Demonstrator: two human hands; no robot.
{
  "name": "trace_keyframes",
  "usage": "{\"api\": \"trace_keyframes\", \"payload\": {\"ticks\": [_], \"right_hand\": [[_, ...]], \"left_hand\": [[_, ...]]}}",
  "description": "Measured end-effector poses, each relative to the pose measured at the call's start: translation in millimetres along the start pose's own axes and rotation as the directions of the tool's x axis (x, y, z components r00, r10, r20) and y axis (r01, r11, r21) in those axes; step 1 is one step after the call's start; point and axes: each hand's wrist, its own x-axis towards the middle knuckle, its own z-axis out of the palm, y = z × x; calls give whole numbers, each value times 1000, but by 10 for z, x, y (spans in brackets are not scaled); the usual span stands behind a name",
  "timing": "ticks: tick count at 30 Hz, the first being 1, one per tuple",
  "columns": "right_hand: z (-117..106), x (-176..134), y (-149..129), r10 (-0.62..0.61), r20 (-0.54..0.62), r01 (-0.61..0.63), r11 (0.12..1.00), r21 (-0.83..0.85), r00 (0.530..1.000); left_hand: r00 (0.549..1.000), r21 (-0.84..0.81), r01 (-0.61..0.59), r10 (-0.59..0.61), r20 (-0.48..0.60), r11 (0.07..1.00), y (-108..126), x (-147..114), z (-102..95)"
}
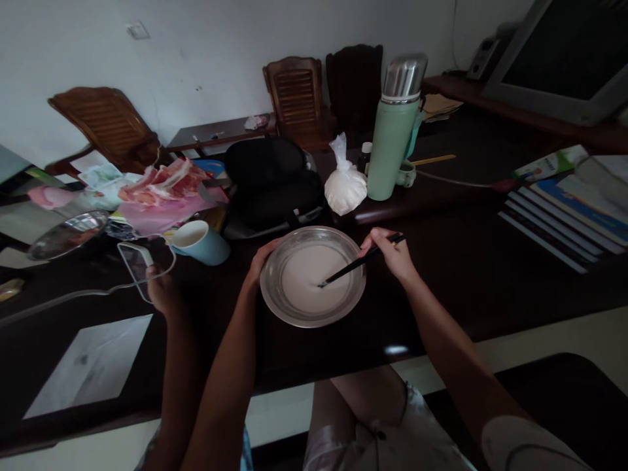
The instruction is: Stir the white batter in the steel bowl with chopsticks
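Observation:
A round metal bowl (pixel 267 294) stands on the dark table, holding a pale, creamy liquid (pixel 307 268). My left hand (pixel 263 258) grips the bowl's left rim, its fingers partly hidden behind the edge. In my right hand (pixel 392 254), closed at the bowl's right side, are black chopsticks (pixel 347 268); I cannot tell whether there is one or a pair. Their tips dip into the liquid near the middle. Just beyond the bowl sits a knotted clear plastic bag of white powder (pixel 345 190).
A tall green thermos (pixel 392 144) stands behind the bag. Left of the bowl are a light blue mug (pixel 203 243), a black case (pixel 275 186) and raw meat (pixel 164 182) on pink plastic. Another person's hand (pixel 161 288) holds a corded device (pixel 137 261). Books (pixel 564 216) lie right.

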Motion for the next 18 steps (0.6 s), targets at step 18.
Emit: {"api": "trace_keyframes", "payload": {"ticks": [18], "right_hand": [[-36, 5, -21, -13, -41, 12, 1000, -24, 999]], "left_hand": [[870, -11, 273, -242, 429, 962, 490, -21, 369]]}}
